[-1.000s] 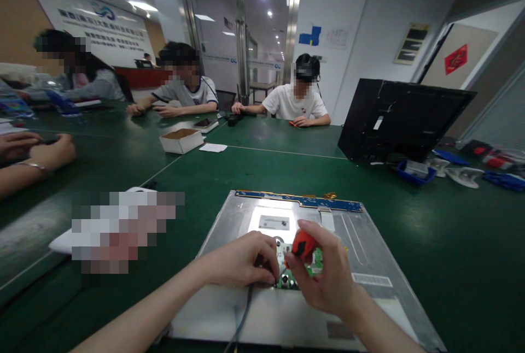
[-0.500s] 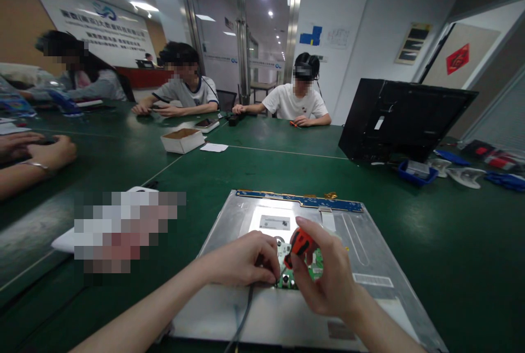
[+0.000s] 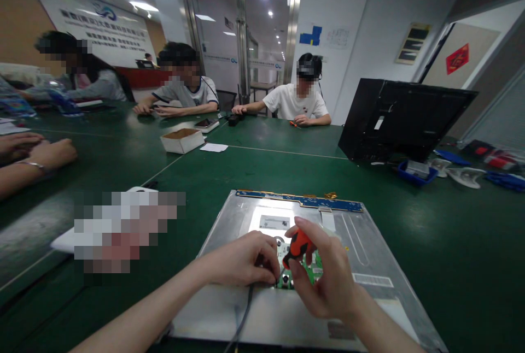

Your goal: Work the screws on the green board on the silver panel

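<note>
A metal panel (image 3: 221,309) lies on the green table, with a blue circuit strip (image 3: 328,203) along its far edge. Near its middle sits a green circuit board (image 3: 287,281), partly covered by both hands. My right hand (image 3: 324,271) grips an orange and black screwdriver (image 3: 299,245), whose tip points down and left at the board's near left corner. My left hand (image 3: 250,260) rests at that corner with its fingers pinched together; what they hold, if anything, is hidden. A dark cable (image 3: 245,315) runs from under my left hand toward the panel's near edge.
A black monitor (image 3: 406,118) and a blue tray (image 3: 417,174) stand at the right. A white box (image 3: 182,141) is beyond the panel to the left. Several people sit around the table (image 3: 287,170); one person's hands (image 3: 45,153) rest at the left edge.
My right hand has turned the screwdriver handle slightly and shifted its fingers on it. My left hand stays in place. At the left, the other person's hands have moved slightly.
</note>
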Action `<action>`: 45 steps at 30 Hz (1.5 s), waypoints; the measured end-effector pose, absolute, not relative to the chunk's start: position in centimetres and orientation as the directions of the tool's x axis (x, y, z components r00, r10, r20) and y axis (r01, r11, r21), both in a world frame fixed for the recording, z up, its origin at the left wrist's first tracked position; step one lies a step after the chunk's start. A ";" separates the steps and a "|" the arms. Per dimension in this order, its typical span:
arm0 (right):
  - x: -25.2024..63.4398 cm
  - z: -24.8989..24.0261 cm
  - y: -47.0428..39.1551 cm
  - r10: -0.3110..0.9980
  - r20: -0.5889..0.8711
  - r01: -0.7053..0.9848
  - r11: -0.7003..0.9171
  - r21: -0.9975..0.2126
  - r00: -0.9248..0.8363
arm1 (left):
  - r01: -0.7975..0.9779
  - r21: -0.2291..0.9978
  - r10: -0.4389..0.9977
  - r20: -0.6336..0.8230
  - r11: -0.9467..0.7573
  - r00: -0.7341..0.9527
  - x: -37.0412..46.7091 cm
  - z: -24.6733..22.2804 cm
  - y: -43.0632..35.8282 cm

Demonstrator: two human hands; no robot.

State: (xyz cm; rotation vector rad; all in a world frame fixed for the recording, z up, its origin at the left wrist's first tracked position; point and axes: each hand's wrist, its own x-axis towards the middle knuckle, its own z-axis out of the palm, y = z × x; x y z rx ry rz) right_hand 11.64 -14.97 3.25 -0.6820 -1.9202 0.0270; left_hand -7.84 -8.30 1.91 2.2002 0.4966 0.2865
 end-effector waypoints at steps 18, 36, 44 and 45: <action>11.6 3.2 -14.8 0.457 0.848 0.460 0.835 -0.303 -0.270 | 0.295 0.767 0.452 -0.007 -0.570 0.892 -7.8 2.2 -8.4; 11.2 3.3 -14.8 0.447 0.862 0.506 0.815 -0.282 -0.239 | 0.251 0.788 0.448 0.035 -0.562 0.893 -7.8 2.0 -8.3; 11.7 3.0 -15.2 0.500 0.826 0.488 0.806 -0.335 -0.260 | 0.281 0.787 0.453 -0.002 -0.549 0.891 -7.9 2.1 -8.4; 11.8 3.0 -15.2 0.503 0.827 0.493 0.802 -0.337 -0.252 | 0.278 0.788 0.454 0.002 -0.549 0.891 -7.9 2.1 -8.4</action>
